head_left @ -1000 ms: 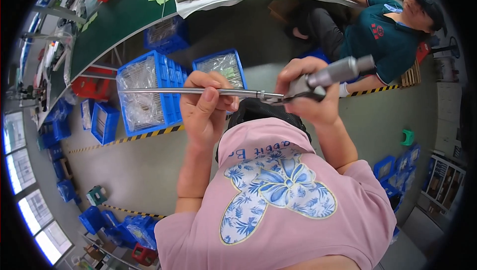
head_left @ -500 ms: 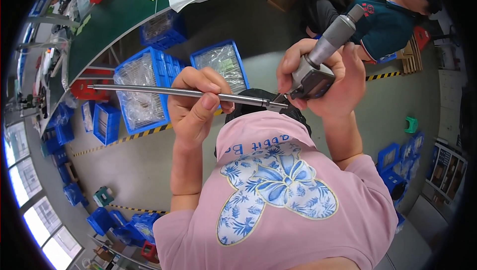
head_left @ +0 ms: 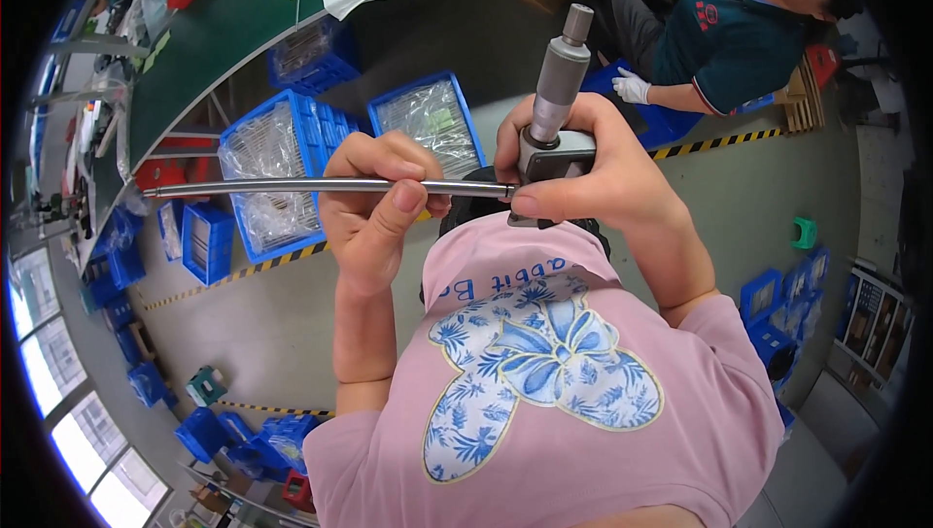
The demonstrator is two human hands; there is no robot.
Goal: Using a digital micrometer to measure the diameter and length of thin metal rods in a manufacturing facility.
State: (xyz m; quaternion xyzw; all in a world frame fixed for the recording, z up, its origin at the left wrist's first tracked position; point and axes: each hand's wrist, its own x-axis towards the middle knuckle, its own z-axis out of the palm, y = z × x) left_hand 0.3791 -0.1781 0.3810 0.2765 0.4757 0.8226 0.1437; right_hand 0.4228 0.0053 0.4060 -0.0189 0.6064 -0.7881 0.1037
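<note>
A long, thin metal rod [head_left: 282, 185] lies across the view, pinched between the thumb and fingers of my left hand [head_left: 374, 207]. In my right hand [head_left: 612, 173] is a micrometer [head_left: 559, 96], its thimble pointing up and its dark display housing beside my fingers. The rod's right end reaches the micrometer at my right thumb. My thumb partly covers the micrometer's frame, so I cannot tell whether its jaws touch the rod.
Blue crates [head_left: 282, 178] with plastic-wrapped rods stand on the floor beyond my left hand. A green-topped table [head_left: 219, 42] is at the far left. At the far right sits a co-worker [head_left: 748, 37] with a white glove. Yellow-black tape [head_left: 719, 144] marks the floor.
The micrometer has moved left and turned more upright, coming to the rod's right end. My right thumb now lies by that end. The rod has shifted slightly left with my left hand still pinching it.
</note>
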